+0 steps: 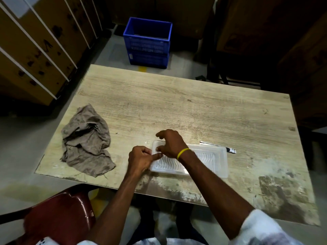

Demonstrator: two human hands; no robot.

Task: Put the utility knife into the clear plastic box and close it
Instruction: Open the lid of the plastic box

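Curling fingers (pixel 160 155), box (pixel 208 160) corner, both hands

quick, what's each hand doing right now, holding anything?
Left hand: fingers curled, pinching the left end of the clear plastic box.
Right hand: fingertips on the same end of the box; a firm grip cannot be told.

I sit at a pale wood-grain table (pixel 177 103), its near edge worn and stained. Grey floor (pixel 21 147) around it. A blue plastic crate (pixel 147 41) stands on the floor beyond the far edge. Brown cartons with white strapping (pixel 35 50) stacked at left. Dark red chair (pixel 58 214) at my left. Right side dim.
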